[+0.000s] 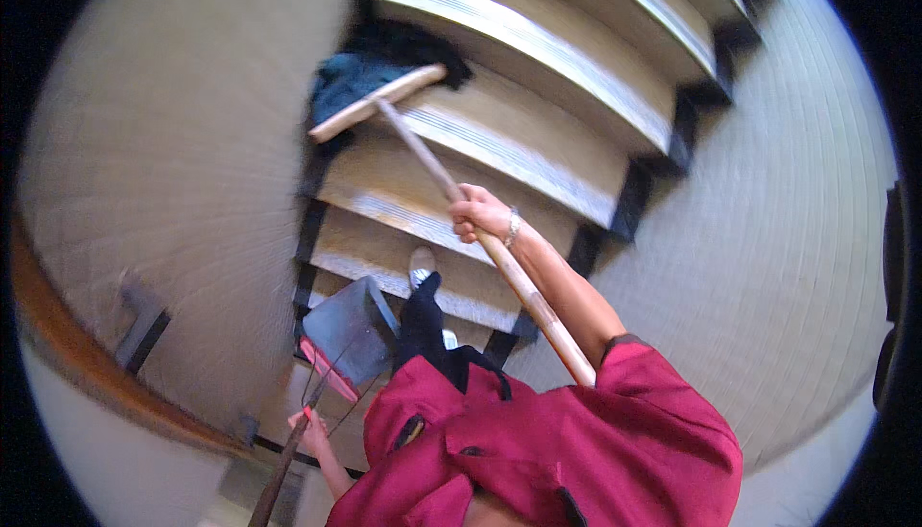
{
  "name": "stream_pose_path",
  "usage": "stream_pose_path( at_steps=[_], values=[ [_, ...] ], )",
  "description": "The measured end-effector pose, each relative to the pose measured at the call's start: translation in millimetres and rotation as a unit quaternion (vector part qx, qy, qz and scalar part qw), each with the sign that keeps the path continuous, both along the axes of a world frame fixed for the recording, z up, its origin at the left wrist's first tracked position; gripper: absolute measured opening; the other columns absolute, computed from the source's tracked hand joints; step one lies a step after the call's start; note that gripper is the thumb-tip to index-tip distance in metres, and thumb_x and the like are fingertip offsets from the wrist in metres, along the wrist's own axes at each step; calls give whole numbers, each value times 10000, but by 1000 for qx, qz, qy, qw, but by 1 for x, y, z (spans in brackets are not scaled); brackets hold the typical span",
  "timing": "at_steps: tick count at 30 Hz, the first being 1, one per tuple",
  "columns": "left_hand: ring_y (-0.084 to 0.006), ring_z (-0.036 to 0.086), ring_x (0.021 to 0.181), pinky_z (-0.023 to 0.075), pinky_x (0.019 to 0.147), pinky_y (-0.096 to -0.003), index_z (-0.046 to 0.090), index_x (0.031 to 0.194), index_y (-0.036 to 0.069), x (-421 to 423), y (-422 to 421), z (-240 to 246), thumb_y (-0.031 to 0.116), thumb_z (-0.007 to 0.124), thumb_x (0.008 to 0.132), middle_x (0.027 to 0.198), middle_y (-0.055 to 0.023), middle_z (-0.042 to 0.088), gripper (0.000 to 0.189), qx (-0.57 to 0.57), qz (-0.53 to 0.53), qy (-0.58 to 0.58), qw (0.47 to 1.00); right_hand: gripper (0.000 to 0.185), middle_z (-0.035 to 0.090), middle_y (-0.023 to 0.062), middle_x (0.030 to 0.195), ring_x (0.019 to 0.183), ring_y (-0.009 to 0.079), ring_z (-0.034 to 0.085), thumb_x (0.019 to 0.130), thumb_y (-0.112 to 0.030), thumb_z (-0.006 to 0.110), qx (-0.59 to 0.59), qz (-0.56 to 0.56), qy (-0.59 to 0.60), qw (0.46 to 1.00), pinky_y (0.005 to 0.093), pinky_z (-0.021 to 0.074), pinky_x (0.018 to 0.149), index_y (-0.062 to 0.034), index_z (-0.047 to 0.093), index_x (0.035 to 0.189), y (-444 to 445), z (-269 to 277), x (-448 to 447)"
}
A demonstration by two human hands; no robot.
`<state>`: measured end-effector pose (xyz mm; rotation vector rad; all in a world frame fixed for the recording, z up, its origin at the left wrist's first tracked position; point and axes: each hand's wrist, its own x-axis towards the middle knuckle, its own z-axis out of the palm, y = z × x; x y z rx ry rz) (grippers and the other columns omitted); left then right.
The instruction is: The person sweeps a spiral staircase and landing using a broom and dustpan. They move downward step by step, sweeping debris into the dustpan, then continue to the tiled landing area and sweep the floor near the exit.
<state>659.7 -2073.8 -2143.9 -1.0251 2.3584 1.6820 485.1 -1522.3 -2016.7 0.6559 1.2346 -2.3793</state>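
My right hand [481, 214], with a bracelet at the wrist, is closed around the pale wooden handle [534, 298] of a push broom. The handle slants up to the broom's wooden head [378, 104]. Dark blue-black bristles [353, 84] press into the wall-side corner of a stair step, blurred by movement. Low in the view, my left hand [311, 432] grips a dark stick handle [282, 466] with a red band. Beside my leg hangs or rests a grey dustpan [346, 329] with a pink edge [328, 368] and thin wires; its inside is hidden.
Stairs with pale ribbed nosings [504, 145] rise toward the upper right. Walls stand on the left [180, 131] and right [763, 239]. A brown handrail [79, 332] on a bracket [142, 340] curves along the left. My shoe [422, 264] is on a lower step.
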Motion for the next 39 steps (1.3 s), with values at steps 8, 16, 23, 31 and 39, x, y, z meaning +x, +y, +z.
stream_pose_path(
  at_steps=[8,16,23,31,39],
  values=[
    [-115,459,452,374,368,-236,418,960,123,127,-33,-125,102,637,794,606,-48,497,276,-10,-36,-4,999,334,373,-8,614,434,65,393,802,-55,514,45,-194,51,979,220,342,349,-86,323,1075,75,-66,351],
    [-110,462,456,375,371,-230,426,947,113,239,-88,-174,101,637,796,613,-47,500,261,9,-42,68,997,301,319,-20,601,425,53,316,789,15,448,-22,-346,-129,929,185,283,341,-94,371,1059,-15,-124,635],
    [-96,430,412,360,366,-204,476,876,114,199,-157,-178,87,634,785,575,-24,485,184,23,-9,30,999,217,302,-18,576,442,46,310,786,48,422,-162,-372,-149,902,179,271,358,-71,400,966,-106,-157,649],
    [-55,451,485,341,400,-171,404,904,138,189,-262,-172,67,599,801,636,4,482,232,43,-8,58,997,196,323,-31,571,415,42,313,777,38,414,-48,-275,-142,950,177,279,335,-41,410,957,-202,-151,445],
    [-61,423,480,345,417,-185,391,892,115,167,-294,-206,36,604,789,642,2,449,249,18,-4,109,994,516,468,58,657,472,148,477,738,-84,484,193,90,-58,975,301,417,393,-25,343,1231,-313,-218,198]
  ],
)
